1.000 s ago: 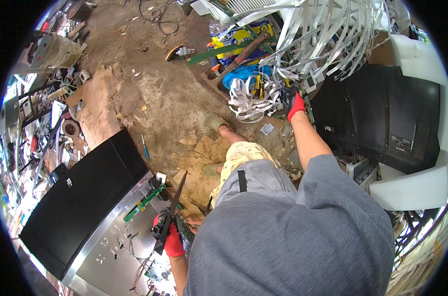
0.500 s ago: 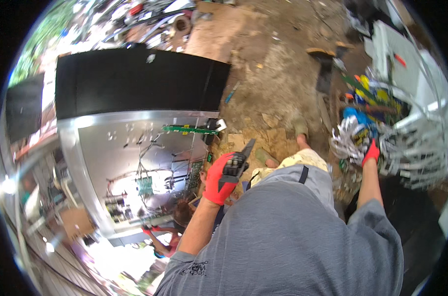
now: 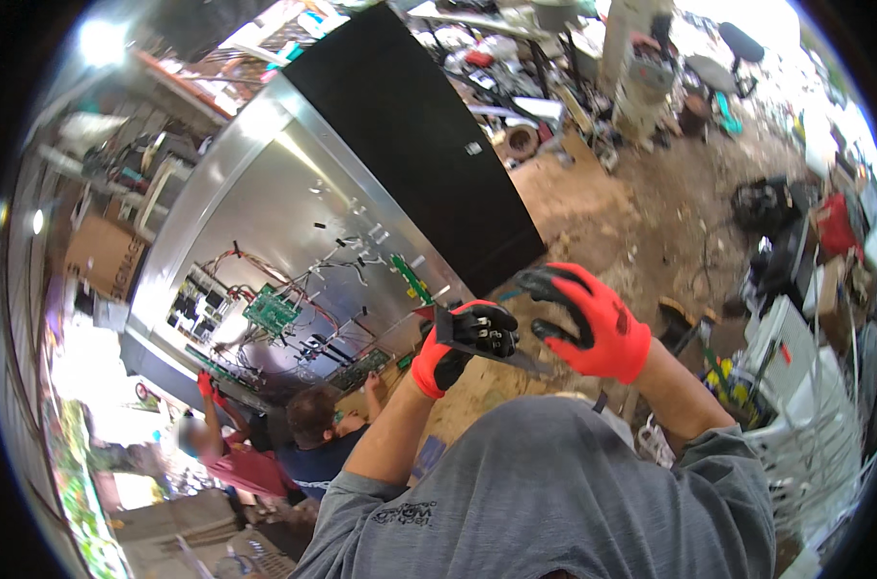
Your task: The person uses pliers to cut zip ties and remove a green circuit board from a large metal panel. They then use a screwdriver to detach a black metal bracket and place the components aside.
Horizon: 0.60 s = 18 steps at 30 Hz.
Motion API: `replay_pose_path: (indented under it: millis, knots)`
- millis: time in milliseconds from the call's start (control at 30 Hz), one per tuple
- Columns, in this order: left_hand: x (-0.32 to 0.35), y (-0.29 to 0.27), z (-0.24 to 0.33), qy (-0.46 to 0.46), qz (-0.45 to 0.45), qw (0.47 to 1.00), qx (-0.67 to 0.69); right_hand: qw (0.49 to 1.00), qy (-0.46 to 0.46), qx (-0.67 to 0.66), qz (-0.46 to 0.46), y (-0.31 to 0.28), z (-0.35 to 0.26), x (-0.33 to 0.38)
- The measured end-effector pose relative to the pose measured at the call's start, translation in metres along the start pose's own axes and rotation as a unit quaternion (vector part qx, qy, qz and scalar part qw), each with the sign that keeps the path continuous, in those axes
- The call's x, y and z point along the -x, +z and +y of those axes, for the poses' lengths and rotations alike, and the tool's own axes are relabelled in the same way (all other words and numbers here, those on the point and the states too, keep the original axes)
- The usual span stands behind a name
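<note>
My left hand (image 3: 448, 355), in a red glove with black palm and fingers, is closed around a dark flat bracket-like piece (image 3: 520, 361), whose exact kind I cannot make out. Small pale details show among its fingers. To the right, my right hand (image 3: 602, 333) wears a matching glove, its fingers spread and curved toward the piece without touching it. Nothing shows in that hand. Beyond my left hand stands a big silver-framed cabinet (image 3: 207, 183) with a black side panel (image 3: 410, 125). Inside are a green circuit board (image 3: 270, 311), loose wires and a narrow green board strip (image 3: 410, 278).
Two people, one in a maroon shirt (image 3: 250, 463) and one in a dark shirt (image 3: 313, 463), work at the cabinet's lower edge. A white crate (image 3: 795, 376) with pale strips stands at right. Scrap, a cardboard box (image 3: 106, 253) and a cardboard sheet (image 3: 569, 188) lie around.
My right hand has left the pile by the white crate and come over near my left hand, its fingers now spread. The view has turned. My left hand still holds the dark piece.
</note>
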<state>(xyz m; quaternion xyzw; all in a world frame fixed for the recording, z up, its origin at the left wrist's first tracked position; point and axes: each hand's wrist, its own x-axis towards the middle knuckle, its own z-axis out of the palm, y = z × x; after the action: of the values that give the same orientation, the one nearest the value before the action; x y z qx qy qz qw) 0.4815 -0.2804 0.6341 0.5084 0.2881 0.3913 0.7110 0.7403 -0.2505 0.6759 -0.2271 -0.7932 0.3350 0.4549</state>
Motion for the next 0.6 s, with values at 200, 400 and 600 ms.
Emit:
replay_pose_path:
  millis: [200, 400, 600]
  knots:
    - [0.022, -0.023, 0.031, 0.079, 0.124, 0.989, -0.013, 0.984, -0.158, 0.086, 0.002, 0.040, -0.015, -0.064]
    - [0.032, 0.006, 0.126, 0.072, 0.082, 0.987, -0.117, 0.993, -0.070, 0.015, 0.091, 0.041, -0.034, -0.081]
    - [0.054, 0.024, 0.154, -0.007, 0.054, 0.998, 0.003, 0.983, -0.105, 0.025, 0.150, 0.052, -0.039, -0.089]
